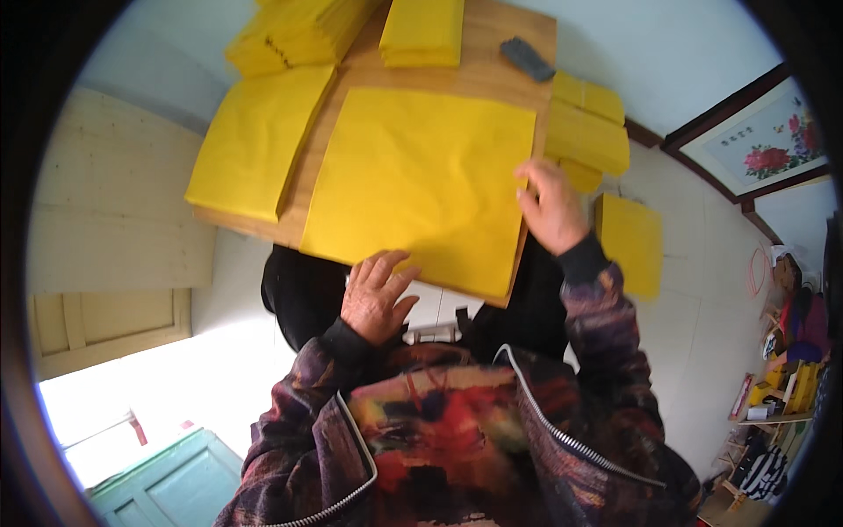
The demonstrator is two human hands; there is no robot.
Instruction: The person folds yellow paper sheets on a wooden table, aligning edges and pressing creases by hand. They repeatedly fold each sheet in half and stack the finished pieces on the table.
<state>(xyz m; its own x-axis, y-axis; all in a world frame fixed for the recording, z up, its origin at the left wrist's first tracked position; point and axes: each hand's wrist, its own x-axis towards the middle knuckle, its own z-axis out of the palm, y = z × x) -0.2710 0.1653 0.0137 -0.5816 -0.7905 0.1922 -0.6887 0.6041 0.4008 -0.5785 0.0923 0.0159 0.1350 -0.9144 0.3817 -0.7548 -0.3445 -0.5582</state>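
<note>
A large yellow sheet (421,176), paper or thin cloth, lies spread over the near part of a wooden board (514,25). It is slightly rippled, and I cannot tell if it is one layer. At its near edge rests my left hand (378,297), open, fingers apart and fingertips touching the sheet. My right hand (555,209) is at the sheet's right edge, its fingers bent and apart with nothing seen between them. To the left of the sheet lies a flat yellow stack (255,145).
Thicker yellow stacks (294,35) and a folded yellow bundle (423,33) sit at the far side. A dark grey object (527,58) lies at the board's far right corner. More yellow bundles (587,127) and a yellow pile (630,246) stand beyond the right edge. A framed flower picture (764,140) leans at right.
</note>
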